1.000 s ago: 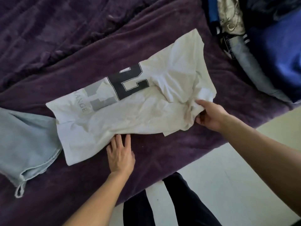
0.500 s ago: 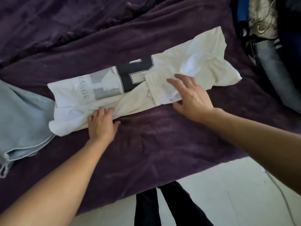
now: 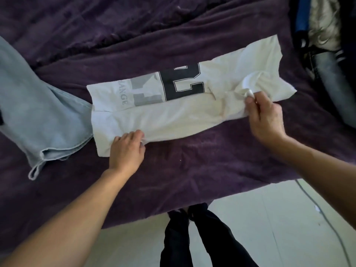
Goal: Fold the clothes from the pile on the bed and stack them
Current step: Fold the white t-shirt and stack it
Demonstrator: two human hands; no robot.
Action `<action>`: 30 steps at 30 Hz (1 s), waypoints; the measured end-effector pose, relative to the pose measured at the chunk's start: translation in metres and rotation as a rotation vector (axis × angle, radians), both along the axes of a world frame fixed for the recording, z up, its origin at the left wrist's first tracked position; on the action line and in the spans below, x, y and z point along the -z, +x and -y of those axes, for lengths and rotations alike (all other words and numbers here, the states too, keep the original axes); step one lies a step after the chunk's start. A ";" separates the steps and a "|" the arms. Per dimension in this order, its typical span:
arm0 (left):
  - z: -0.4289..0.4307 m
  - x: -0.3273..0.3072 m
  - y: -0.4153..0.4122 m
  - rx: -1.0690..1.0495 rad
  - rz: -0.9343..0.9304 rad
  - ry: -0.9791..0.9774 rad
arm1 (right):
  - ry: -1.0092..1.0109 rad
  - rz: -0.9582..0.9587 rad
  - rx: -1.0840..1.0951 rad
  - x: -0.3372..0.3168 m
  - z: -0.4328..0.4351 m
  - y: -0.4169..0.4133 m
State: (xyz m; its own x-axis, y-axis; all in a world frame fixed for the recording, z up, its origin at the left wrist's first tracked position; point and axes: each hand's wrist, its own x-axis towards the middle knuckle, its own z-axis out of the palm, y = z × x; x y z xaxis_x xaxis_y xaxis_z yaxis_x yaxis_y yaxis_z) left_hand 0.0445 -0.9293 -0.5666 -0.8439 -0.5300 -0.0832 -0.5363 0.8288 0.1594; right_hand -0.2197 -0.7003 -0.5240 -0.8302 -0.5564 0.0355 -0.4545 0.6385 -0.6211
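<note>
Covered and cropped
On the white T-shirt [image 3: 173,120] the folded-over near flap covers part of its printed numeral and lettering; left of it the light blue garment [image 3: 48,112] runs off frame, and right of it the clothes pile [image 3: 323,35] is cropped.

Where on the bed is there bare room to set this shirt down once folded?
Bare purple blanket lies between the white T-shirt and the bed's near edge, and beyond it. Crowded: light blue garment left, clothes pile right.
</note>
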 end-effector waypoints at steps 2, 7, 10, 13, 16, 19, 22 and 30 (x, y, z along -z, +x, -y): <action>-0.014 -0.001 0.019 0.016 0.157 0.017 | 0.004 0.046 0.066 -0.008 -0.034 0.016; -0.039 -0.006 0.051 -0.063 0.414 -0.046 | 0.208 0.050 0.100 0.003 -0.128 0.070; -0.048 -0.009 0.073 -0.011 0.508 -0.153 | 0.397 0.087 0.038 0.018 -0.169 0.105; -0.051 -0.010 0.098 -0.010 0.501 -0.126 | 0.584 0.105 -0.002 0.021 -0.184 0.128; -0.049 -0.014 0.108 -0.002 0.454 -0.163 | 0.499 0.037 0.155 0.007 -0.164 0.127; -0.045 -0.008 0.106 0.046 0.361 -0.215 | 0.305 0.064 0.291 0.000 -0.108 0.095; -0.037 0.005 0.105 0.033 0.274 -0.228 | 0.187 0.354 0.505 0.020 -0.051 0.052; -0.017 0.014 0.102 0.054 0.149 -0.117 | -0.034 0.494 0.788 0.049 -0.052 0.017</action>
State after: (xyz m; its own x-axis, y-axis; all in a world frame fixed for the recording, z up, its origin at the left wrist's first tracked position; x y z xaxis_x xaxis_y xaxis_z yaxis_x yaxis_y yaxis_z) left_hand 0.1465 -0.9120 -0.5806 -0.8543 -0.4979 -0.1494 -0.5011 0.8652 -0.0179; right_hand -0.2025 -0.6481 -0.5735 -0.8933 0.1692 -0.4165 0.4234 0.6281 -0.6529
